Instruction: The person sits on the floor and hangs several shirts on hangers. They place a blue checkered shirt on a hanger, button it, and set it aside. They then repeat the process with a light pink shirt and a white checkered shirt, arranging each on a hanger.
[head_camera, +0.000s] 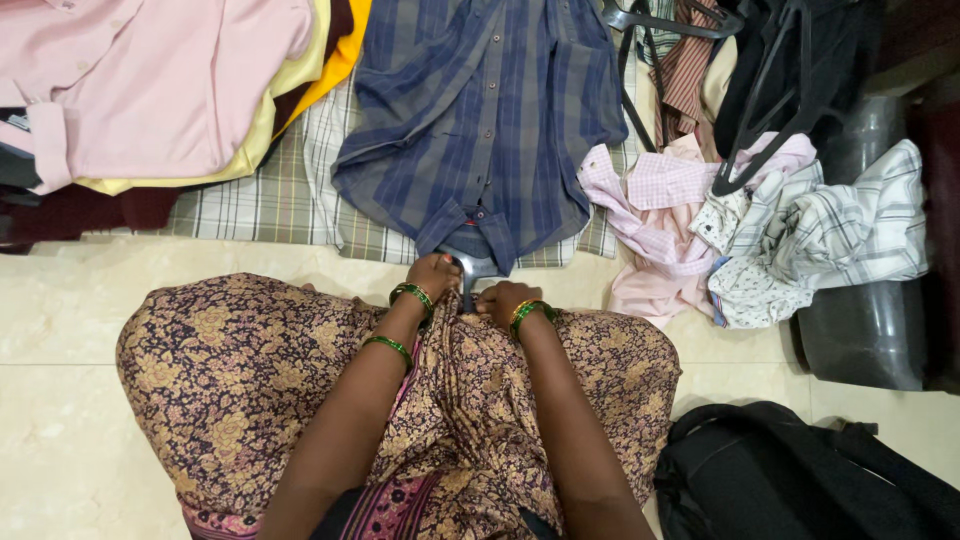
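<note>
I take the blue plaid shirt (480, 120) as my reference. It lies flat on the floor (70, 300), buttoned front up, collar end toward me, on a checked cloth (270, 200).

Hands:
- My left hand (433, 274) sits at the collar edge of the shirt, just left of the dark hanger hook (467, 270) that sticks out of the collar. The grip is curled closed against the collar and the hook; I cannot tell how much of either it pinches.
- My right hand (503, 300) sits just right of the hook, slightly nearer to me than the collar. Its fingers are folded in, pressed together; what they clamp is hidden under the knuckles.
- Both wrists carry green bangles (412, 294).

Both hands are just beside each other with the hook between them, above my lap, which is covered in brown floral fabric (230, 370).

Surroundings, relative to the shirt:
- Left of it: a stack of folded shirts, a pink shirt (150, 80) on top, yellow layers (300, 70) beneath.
- Right of it, touching its hem side: a loose heap of clothes, with a pink checked shirt (650, 200) and a white plaid shirt (840, 220).
- Above that heap: black hangers (770, 110).
- Far right: a dark grey bin (865, 320).
- Right of my lap, well apart from the shirt: a black bag (790, 470).
</note>
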